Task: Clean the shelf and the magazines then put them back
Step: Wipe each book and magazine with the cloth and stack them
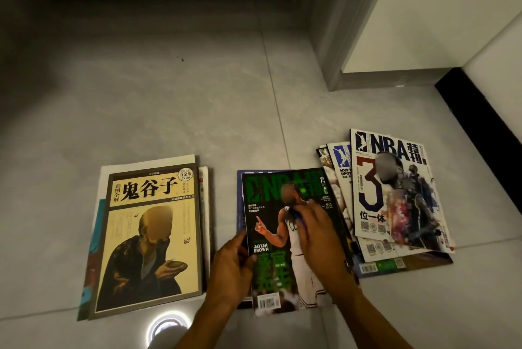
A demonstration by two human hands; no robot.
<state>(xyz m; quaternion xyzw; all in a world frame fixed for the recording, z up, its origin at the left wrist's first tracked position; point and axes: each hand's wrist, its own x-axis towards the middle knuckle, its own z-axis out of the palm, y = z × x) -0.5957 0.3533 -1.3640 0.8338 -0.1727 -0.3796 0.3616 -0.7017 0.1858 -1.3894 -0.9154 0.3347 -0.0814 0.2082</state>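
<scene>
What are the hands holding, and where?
The left hand holds the green magazine by its left edge. The right hand presses something small and blue onto its cover.
</scene>
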